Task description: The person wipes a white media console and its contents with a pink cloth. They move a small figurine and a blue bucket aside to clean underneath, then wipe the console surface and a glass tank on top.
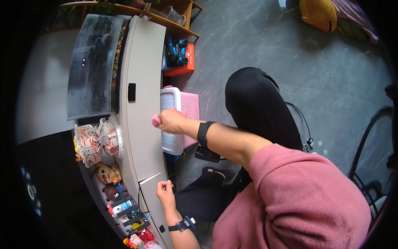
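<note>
My right hand [172,121] is closed around a fluffy pink cloth [156,120], most of it hidden in the fist. It is over the light-coloured low cabinet [144,124] and a pink storage box [190,105] with a white lid [171,143]. Whether the cloth touches the cabinet front, I cannot tell. Lower in the picture, my left hand [166,194] is beside a cabinet door [152,199], fingers curled and nothing visible in them. A dark handle recess [131,92] marks the cabinet front.
On the cabinet stand a glass fish tank [94,68], floral fabric-covered items [88,144] and several figurines [108,173], with loose cables nearby. A black television screen [46,186] is behind. A toy vehicle [177,53] sits on an orange box [190,57]. A black cable [300,115] crosses the floor.
</note>
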Demonstrator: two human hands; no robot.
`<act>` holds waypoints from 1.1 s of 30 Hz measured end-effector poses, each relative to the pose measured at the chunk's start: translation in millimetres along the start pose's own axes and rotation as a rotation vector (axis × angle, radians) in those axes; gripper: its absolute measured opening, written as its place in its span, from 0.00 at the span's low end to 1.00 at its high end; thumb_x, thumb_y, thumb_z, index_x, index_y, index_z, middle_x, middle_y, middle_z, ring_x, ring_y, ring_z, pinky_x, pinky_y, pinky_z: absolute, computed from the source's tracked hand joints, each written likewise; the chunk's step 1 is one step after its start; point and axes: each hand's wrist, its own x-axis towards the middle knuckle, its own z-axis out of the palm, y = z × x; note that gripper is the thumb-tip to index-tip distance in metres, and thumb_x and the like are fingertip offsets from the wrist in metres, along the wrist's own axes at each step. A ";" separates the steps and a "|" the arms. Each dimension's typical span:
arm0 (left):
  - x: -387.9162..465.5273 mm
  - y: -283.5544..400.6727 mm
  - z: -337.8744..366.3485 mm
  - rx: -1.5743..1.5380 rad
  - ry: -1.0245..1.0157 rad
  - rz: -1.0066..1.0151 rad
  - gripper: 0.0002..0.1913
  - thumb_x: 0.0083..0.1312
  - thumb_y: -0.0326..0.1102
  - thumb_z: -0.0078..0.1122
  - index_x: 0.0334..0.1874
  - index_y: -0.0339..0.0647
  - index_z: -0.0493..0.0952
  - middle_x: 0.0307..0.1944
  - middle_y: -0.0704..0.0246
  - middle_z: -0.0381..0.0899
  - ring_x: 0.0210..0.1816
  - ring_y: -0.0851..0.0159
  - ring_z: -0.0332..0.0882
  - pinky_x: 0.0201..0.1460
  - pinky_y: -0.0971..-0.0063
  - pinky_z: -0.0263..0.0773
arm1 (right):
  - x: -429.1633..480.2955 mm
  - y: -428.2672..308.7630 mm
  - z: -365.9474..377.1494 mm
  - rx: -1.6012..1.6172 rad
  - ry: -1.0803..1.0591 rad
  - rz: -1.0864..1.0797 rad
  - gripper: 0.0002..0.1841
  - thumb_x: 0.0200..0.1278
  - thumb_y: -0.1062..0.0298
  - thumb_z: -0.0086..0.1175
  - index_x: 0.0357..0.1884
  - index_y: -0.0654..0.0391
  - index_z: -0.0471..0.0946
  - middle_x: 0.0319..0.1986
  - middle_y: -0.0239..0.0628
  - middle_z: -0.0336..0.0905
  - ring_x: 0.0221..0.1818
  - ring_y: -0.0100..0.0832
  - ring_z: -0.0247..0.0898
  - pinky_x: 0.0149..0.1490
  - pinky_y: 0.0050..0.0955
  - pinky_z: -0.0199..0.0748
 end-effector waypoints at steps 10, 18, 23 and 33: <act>31.4 37.1 39.4 -0.264 -0.014 0.054 0.26 0.67 0.28 0.63 0.66 0.33 0.64 0.58 0.62 0.71 0.49 0.70 0.74 0.50 0.77 0.72 | -36.6 -41.5 23.5 0.311 -0.379 -0.253 0.25 0.62 0.46 0.56 0.33 0.65 0.81 0.28 0.51 0.81 0.32 0.41 0.78 0.41 0.39 0.74; 39.0 -3.2 36.6 -0.388 -0.117 0.005 0.06 0.72 0.29 0.56 0.44 0.35 0.79 0.38 0.75 0.80 0.39 0.76 0.74 0.46 0.78 0.71 | -20.7 -16.2 19.2 -0.079 -0.275 -0.089 0.23 0.59 0.50 0.59 0.36 0.66 0.81 0.34 0.52 0.83 0.38 0.50 0.79 0.44 0.42 0.74; 31.0 8.7 34.6 -0.880 -0.136 -0.060 0.09 0.73 0.30 0.54 0.51 0.36 0.79 0.47 0.68 0.83 0.49 0.68 0.79 0.57 0.71 0.72 | -12.3 2.2 19.4 -0.252 -0.033 0.119 0.25 0.53 0.57 0.64 0.49 0.63 0.79 0.43 0.58 0.81 0.45 0.53 0.79 0.51 0.45 0.76; 35.7 6.3 20.9 -1.142 -0.164 -0.036 0.13 0.73 0.31 0.54 0.57 0.37 0.78 0.54 0.64 0.80 0.56 0.63 0.77 0.64 0.65 0.69 | -71.3 -12.9 76.9 0.512 -0.672 -0.183 0.50 0.57 0.61 0.70 0.77 0.55 0.50 0.50 0.42 0.77 0.52 0.33 0.75 0.54 0.34 0.77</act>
